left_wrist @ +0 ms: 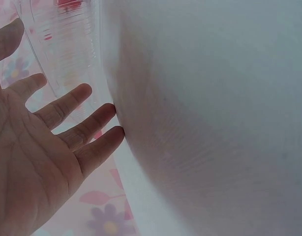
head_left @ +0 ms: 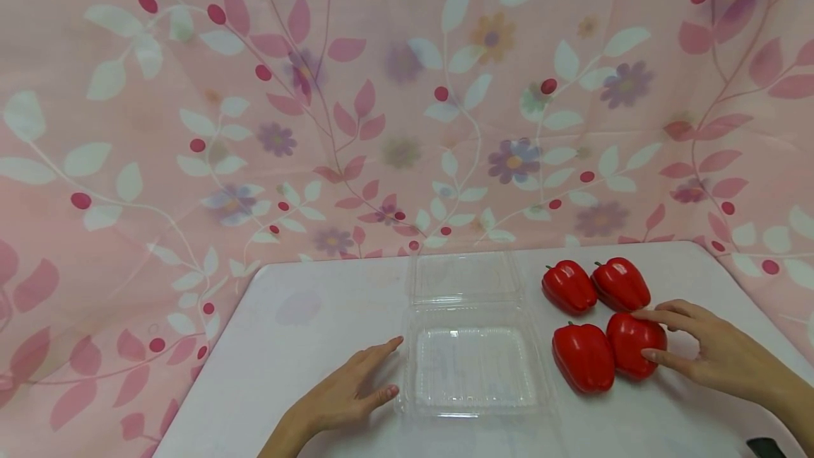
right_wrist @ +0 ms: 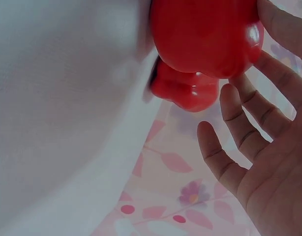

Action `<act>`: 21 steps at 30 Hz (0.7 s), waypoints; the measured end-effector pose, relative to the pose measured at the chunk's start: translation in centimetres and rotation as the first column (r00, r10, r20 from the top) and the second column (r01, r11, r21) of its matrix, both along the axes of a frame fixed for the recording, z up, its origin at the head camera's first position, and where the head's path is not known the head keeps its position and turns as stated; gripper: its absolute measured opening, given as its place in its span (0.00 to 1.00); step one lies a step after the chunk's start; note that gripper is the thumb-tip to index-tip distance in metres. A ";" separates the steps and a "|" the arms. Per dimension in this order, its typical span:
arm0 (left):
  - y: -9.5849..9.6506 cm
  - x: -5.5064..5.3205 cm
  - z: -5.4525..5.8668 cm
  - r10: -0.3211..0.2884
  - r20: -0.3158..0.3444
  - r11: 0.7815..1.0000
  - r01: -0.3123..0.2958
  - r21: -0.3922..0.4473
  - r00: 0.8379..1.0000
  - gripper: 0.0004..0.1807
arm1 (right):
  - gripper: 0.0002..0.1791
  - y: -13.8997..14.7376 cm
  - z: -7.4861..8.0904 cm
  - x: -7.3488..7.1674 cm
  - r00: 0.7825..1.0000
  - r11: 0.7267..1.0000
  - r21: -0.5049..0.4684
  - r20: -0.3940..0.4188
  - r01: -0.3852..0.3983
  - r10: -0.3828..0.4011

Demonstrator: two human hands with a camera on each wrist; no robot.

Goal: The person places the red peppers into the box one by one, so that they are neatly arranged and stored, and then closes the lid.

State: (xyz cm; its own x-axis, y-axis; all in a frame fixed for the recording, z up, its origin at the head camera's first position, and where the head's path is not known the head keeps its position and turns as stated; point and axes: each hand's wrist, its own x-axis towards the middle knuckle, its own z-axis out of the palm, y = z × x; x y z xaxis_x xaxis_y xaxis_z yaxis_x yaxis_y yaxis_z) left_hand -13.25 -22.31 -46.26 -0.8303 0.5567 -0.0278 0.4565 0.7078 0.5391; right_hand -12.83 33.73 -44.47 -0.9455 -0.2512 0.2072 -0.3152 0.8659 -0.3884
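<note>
Several glossy red bell peppers stand on the right of the white table. My right hand (head_left: 715,352) is at the nearer right bell pepper (head_left: 634,348), its thumb and index finger spread at that pepper's right side. In the right wrist view the other fingers (right_wrist: 210,140) extend loosely past the pepper (right_wrist: 205,37). Another bell pepper (head_left: 584,357) stands just left of it; two more peppers (head_left: 570,287) lie behind. A clear plastic clamshell container (head_left: 470,412) lies unfolded mid-table. My left hand (head_left: 346,391) is held at its left edge with fingers spread, holding nothing.
The container's lid (head_left: 466,278) lies flat toward the back of the white table (head_left: 286,345). A pink floral curtain (head_left: 407,104) hangs behind the table. Part of a dark object (head_left: 765,447) shows at the lower right.
</note>
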 end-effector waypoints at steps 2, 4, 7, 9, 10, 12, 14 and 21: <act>0.0 0.0 0.0 0.002 0.002 1.000 -0.002 0.000 1.000 0.38 | 0.34 0.0 -0.1 0.0 1.000 1.000 -0.002 -0.010 0.008 -0.008; 0.0 0.0 0.0 -0.001 -0.001 1.000 0.001 -0.002 1.000 0.38 | 0.34 0.1 -0.2 0.0 1.000 1.000 -0.011 -0.027 0.012 -0.012; 0.0 0.0 0.0 -0.006 -0.009 1.000 0.006 -0.004 1.000 0.38 | 0.32 0.2 -0.4 0.0 0.998 0.999 -0.028 -0.066 0.016 -0.018; 0.0 0.0 0.0 -0.008 -0.012 1.000 0.007 -0.007 1.000 0.38 | 0.32 0.4 -0.5 -0.1 0.996 0.999 -0.048 -0.086 0.018 -0.022; 0.0 0.0 0.0 -0.007 -0.013 1.000 0.007 -0.006 1.000 0.38 | 0.31 0.4 -0.6 -0.1 0.995 0.998 -0.060 -0.099 0.016 -0.022; 0.0 0.0 0.0 -0.006 -0.013 1.000 0.006 -0.006 1.000 0.38 | 0.31 0.5 -0.7 -0.1 0.992 0.996 -0.083 -0.121 0.014 -0.025; 0.0 0.0 0.0 -0.004 -0.011 1.000 0.004 -0.003 1.000 0.38 | 0.31 0.6 -0.7 -0.1 0.991 0.995 -0.095 -0.131 0.020 -0.033; 0.0 0.0 -0.1 0.000 -0.012 1.000 0.000 -0.002 1.000 0.38 | 0.34 0.6 -0.4 0.1 0.995 0.994 -0.058 -0.040 0.091 -0.094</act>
